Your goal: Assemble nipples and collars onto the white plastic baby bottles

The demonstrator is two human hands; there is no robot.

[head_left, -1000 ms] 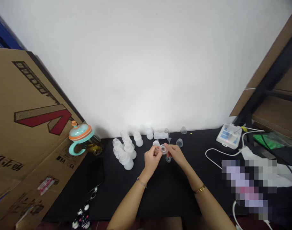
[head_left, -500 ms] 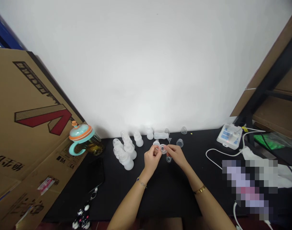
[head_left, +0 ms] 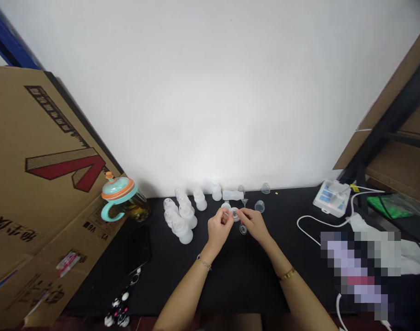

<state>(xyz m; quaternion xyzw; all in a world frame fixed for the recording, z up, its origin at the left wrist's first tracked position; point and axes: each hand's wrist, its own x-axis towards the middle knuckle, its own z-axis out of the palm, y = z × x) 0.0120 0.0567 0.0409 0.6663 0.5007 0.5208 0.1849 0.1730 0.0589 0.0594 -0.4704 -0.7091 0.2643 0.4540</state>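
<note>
Between my left hand (head_left: 219, 226) and my right hand (head_left: 254, 224) is a white, ring-shaped bottle collar (head_left: 235, 214), pinched at its two sides by the fingertips. Something translucent shows in its middle, too small to make out. Just below the right fingers a clear silicone nipple (head_left: 243, 229) lies on the black table (head_left: 244, 276). Behind the hands are another white collar (head_left: 225, 205), partly covered, a second clear nipple (head_left: 244, 202) and a bottle body (head_left: 232, 195) on its side. Clear dome caps (head_left: 259, 206) sit to the right.
Several capped baby bottles (head_left: 182, 225) stand to the left, with an upright bottle (head_left: 216, 192) near the wall. Farther left are a teal-lidded jug (head_left: 122, 200), a phone (head_left: 137, 248) and a cardboard box (head_left: 58, 184). A power strip (head_left: 332, 197) with white cables lies right.
The collar has tilted slightly between my fingers, and both hands stay nearly in place. The whole view has shifted a little.
</note>
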